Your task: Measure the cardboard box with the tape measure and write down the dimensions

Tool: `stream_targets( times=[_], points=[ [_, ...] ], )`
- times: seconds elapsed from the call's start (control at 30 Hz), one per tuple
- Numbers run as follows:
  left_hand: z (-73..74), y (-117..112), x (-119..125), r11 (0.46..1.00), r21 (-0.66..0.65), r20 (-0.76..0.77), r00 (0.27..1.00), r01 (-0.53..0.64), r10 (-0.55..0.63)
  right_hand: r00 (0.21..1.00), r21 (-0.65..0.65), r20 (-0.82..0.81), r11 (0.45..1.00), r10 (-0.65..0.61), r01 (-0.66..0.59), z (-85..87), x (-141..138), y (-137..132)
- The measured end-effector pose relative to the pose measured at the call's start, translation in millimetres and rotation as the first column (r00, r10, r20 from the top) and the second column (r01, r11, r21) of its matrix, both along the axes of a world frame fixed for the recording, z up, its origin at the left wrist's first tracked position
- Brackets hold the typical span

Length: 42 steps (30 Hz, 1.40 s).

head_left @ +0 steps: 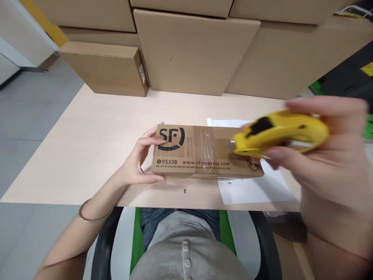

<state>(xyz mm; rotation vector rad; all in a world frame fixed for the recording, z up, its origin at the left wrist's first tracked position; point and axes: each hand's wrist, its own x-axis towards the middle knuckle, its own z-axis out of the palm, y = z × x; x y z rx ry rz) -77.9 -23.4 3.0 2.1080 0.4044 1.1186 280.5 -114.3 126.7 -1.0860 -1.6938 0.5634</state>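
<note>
A small brown cardboard box, printed with SF and a web address, lies on the table in front of me. Clear tape runs across the middle of its top. My left hand grips the box's left end, thumb at the near side and fingers over the far edge. A yellow utility knife with a black slider is held in my right hand, above the right part of the box. Its metal tip points left; whether it touches the cardboard I cannot tell. The right hand is slightly blurred.
Under the box's right side lies a white paper sheet on the light wooden table. Large cardboard boxes stand along the back, with a flatter box at the left. A small dark scrap lies near the front edge.
</note>
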Motion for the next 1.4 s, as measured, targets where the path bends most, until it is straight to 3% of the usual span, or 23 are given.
stream_targets(
  times=[0.07, 0.13, 0.2, 0.3, 0.4, 0.6, 0.7, 0.83, 0.97, 1.07, 1.2, 1.4],
  points=[
    [-3.3, 1, 2, 0.999, -0.032, 0.033, 0.999, -0.006, 0.007, 0.975, 0.027, 0.089, 0.978, 0.203, -0.206, 11.6, -33, 26],
    [-8.1, 1, 5, 0.996, -0.086, 0.077, 0.997, -0.017, 0.024, 0.892, 0.074, 0.155, 0.895, 0.425, -0.439, 18.4, -63, 51],
    [-13.5, 1, 7, 0.992, -0.125, 0.117, 0.992, -0.024, 0.039, 0.822, 0.015, 0.185, 0.835, 0.539, -0.551, 19.8, -87, 69],
    [-20.9, 0, 9, 0.994, -0.102, 0.137, 0.989, -0.034, 0.048, 0.756, -0.062, 0.288, 0.799, 0.588, -0.598, 15.6, -108, 84],
    [-25.7, 0, 10, 0.998, -0.053, 0.145, 0.988, -0.039, 0.047, 0.727, -0.107, 0.397, 0.815, 0.561, -0.570, 12.5, -114, 88],
    [-27.3, 7, 11, 0.992, 0.118, 0.143, 0.990, -0.037, 0.020, 0.783, -0.111, 0.419, 0.882, 0.460, -0.458, 14.0, -77, 80],
    [-25.7, 9, 11, 0.984, 0.164, 0.137, 0.990, -0.069, 0.047, 0.849, -0.106, 0.352, 0.917, 0.395, -0.384, 9.1, -35, 69],
    [-23.7, 10, 12, 0.984, 0.146, 0.154, 0.985, -0.098, 0.076, 0.960, -0.099, 0.224, 0.984, 0.169, -0.151, -4.4, 31, 50],
    [-24.1, 12, 12, 0.983, 0.147, 0.148, 0.985, -0.112, 0.091, 0.990, -0.021, 0.122, 0.998, 0.068, -0.066, -21.6, 77, 37],
    [-23.9, 14, 12, 0.976, 0.182, 0.158, 0.983, -0.118, 0.090, 0.996, 0.007, 0.066, 0.998, 0.059, -0.060, -30.5, 84, 35],
    [-21.5, 15, 13, 0.968, 0.225, 0.157, 0.985, -0.107, 0.072, 0.999, -0.030, 0.029, 0.999, 0.037, -0.036, -32.6, 72, 35],
    [-22.4, 15, 13, 0.976, 0.197, 0.166, 0.984, -0.095, 0.063, 1.000, -0.069, -0.011, 0.998, -0.001, 0.000, -33.9, 67, 34]
  ],
)
